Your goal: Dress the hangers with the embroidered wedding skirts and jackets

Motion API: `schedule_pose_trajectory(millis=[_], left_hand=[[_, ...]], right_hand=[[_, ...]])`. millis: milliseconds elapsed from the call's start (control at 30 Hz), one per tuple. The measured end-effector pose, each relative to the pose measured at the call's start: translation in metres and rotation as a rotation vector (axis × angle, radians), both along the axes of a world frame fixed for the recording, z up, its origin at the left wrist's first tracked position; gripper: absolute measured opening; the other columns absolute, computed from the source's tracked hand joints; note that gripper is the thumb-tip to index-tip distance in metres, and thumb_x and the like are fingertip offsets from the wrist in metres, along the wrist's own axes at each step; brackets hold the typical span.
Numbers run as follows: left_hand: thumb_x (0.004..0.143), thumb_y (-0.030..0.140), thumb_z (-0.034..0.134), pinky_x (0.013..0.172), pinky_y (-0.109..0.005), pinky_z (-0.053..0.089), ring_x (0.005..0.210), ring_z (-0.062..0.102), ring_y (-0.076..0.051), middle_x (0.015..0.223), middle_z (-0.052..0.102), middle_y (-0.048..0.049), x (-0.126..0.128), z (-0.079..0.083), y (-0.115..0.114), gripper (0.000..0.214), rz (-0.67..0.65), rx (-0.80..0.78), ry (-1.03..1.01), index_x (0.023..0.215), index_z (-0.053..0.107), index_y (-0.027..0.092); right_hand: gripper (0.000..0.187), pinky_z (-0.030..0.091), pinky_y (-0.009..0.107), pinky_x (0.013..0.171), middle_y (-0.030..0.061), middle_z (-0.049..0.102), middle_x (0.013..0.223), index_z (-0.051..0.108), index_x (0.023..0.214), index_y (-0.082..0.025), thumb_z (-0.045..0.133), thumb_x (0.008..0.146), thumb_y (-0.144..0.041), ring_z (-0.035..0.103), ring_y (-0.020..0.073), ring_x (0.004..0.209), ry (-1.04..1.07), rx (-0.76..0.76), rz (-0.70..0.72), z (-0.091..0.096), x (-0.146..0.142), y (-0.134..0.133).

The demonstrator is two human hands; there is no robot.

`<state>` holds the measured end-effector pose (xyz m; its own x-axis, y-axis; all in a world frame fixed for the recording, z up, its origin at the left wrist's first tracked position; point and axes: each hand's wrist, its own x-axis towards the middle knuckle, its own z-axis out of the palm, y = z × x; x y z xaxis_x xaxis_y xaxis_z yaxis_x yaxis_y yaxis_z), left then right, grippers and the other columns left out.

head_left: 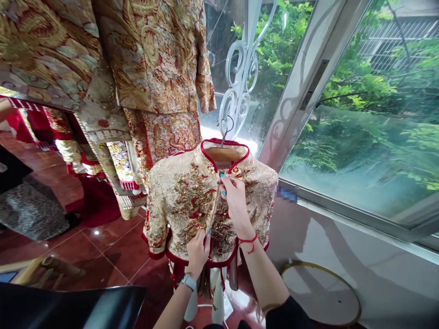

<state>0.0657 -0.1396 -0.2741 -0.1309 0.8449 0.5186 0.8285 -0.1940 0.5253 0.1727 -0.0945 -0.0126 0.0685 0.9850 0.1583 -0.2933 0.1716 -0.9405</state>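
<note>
A gold embroidered jacket (pixel 181 201) with red trim and a red collar hangs on a wooden hanger (pixel 222 153) hooked to a white scrolled rack (pixel 242 68). My right hand (pixel 235 198) is pinched closed on the jacket's front opening just below the collar. My left hand (pixel 198 251), with a watch on the wrist, grips the front edge near the red hem. A red string bracelet circles my right wrist.
More gold and red embroidered garments (pixel 151 55) hang at the upper left, over a red tiled floor (pixel 113 246). A large window (pixel 370 114) with green trees outside fills the right. A round hoop base (pixel 322 292) lies lower right; a dark chair back (pixel 68 306) is at lower left.
</note>
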Motion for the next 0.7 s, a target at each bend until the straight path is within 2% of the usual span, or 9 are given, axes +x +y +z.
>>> schedule_pose_trajectory(millis=[133, 233, 300, 367, 467, 500, 567, 633, 700], left_hand=[[0.095, 0.030, 0.037, 0.062, -0.026, 0.046, 0.069, 0.067, -0.020, 0.081, 0.070, -0.0075, -0.002, 0.001, 0.005, 0.028, 0.007, -0.004, -0.023, 0.082, 0.060, 0.022], [0.095, 0.031, 0.036, 0.061, -0.027, 0.046, 0.067, 0.067, -0.020, 0.079, 0.070, -0.0079, -0.001, 0.001, 0.003, 0.030, 0.004, -0.011, -0.046, 0.079, 0.060, 0.022], [0.094, 0.035, 0.038, 0.061, -0.027, 0.048, 0.069, 0.067, -0.021, 0.081, 0.071, -0.0079, -0.006, 0.005, -0.005, 0.029, -0.013, -0.015, -0.061, 0.082, 0.060, 0.022], [0.093, 0.039, 0.041, 0.061, -0.027, 0.048, 0.068, 0.066, -0.020, 0.080, 0.070, -0.0057, -0.022, 0.017, -0.015, 0.028, -0.068, -0.016, -0.093, 0.085, 0.061, 0.022], [0.090, 0.041, 0.047, 0.059, -0.026, 0.047, 0.062, 0.058, -0.016, 0.072, 0.064, -0.0010, -0.070, 0.057, -0.019, 0.025, -0.023, 0.133, -0.257, 0.085, 0.061, 0.021], [0.087, 0.042, 0.053, 0.063, -0.026, 0.046, 0.065, 0.056, -0.016, 0.074, 0.061, -0.0006, -0.091, 0.076, -0.014, 0.023, 0.131, 0.256, -0.334, 0.085, 0.061, 0.020], [0.079, 0.044, 0.065, 0.077, -0.029, 0.047, 0.088, 0.058, -0.019, 0.099, 0.063, -0.0053, -0.134, 0.117, 0.009, 0.035, 0.311, 0.439, -0.500, 0.103, 0.060, 0.019], [0.071, 0.051, 0.072, 0.089, -0.031, 0.046, 0.110, 0.055, -0.022, 0.123, 0.059, -0.0096, -0.167, 0.154, 0.043, 0.069, 0.179, 0.366, -0.658, 0.128, 0.050, 0.019], [0.073, 0.065, 0.061, 0.087, -0.034, 0.048, 0.104, 0.059, -0.023, 0.112, 0.066, -0.0116, -0.186, 0.180, 0.077, 0.070, -0.043, 0.182, -0.774, 0.121, 0.057, 0.014]], right_hand=[[0.025, 0.018, 0.022, 0.041, -0.0092, 0.037, 0.045, 0.052, 0.058, -0.018, 0.061, 0.076, -0.032, 0.027, 0.0047, 0.041, 0.008, -0.026, -0.024, 0.017, -0.008, 0.017], [0.030, 0.021, 0.022, 0.042, -0.0080, 0.039, 0.046, 0.052, 0.058, -0.018, 0.059, 0.081, -0.037, 0.029, 0.0054, 0.042, -0.100, 0.048, -0.020, 0.014, -0.006, 0.019], [0.034, 0.025, 0.022, 0.043, -0.0063, 0.043, 0.048, 0.055, 0.062, -0.018, 0.056, 0.084, -0.043, 0.033, 0.0066, 0.043, -0.233, 0.132, 0.002, 0.004, 0.012, 0.015], [0.034, 0.030, 0.022, 0.045, -0.0037, 0.051, 0.057, 0.060, 0.073, -0.018, 0.055, 0.086, -0.048, 0.039, 0.0082, 0.047, -0.352, 0.199, -0.108, -0.011, 0.048, 0.011], [0.039, 0.045, 0.025, 0.062, 0.0036, 0.063, 0.088, 0.062, 0.101, -0.018, 0.068, 0.078, -0.048, 0.055, 0.0132, 0.070, -0.455, 0.268, -0.651, -0.041, 0.117, 0.016], [0.052, 0.048, 0.029, 0.071, 0.0074, 0.063, 0.103, 0.059, 0.113, -0.018, 0.074, 0.071, -0.047, 0.058, 0.0164, 0.082, -0.509, 0.281, -0.748, -0.051, 0.138, 0.020], [0.071, 0.048, 0.035, 0.088, 0.0128, 0.058, 0.127, 0.052, 0.129, -0.019, 0.078, 0.067, -0.044, 0.058, 0.0224, 0.105, -0.570, 0.314, -0.691, -0.070, 0.167, 0.034], [0.069, 0.047, 0.038, 0.094, 0.0145, 0.056, 0.133, 0.051, 0.132, -0.019, 0.074, 0.071, -0.041, 0.058, 0.0245, 0.112, -0.551, 0.352, -0.552, -0.085, 0.181, 0.049], [0.053, 0.048, 0.038, 0.091, 0.0140, 0.064, 0.122, 0.058, 0.124, -0.017, 0.066, 0.077, -0.038, 0.062, 0.0241, 0.105, -0.503, 0.384, -0.508, -0.092, 0.185, 0.062]])
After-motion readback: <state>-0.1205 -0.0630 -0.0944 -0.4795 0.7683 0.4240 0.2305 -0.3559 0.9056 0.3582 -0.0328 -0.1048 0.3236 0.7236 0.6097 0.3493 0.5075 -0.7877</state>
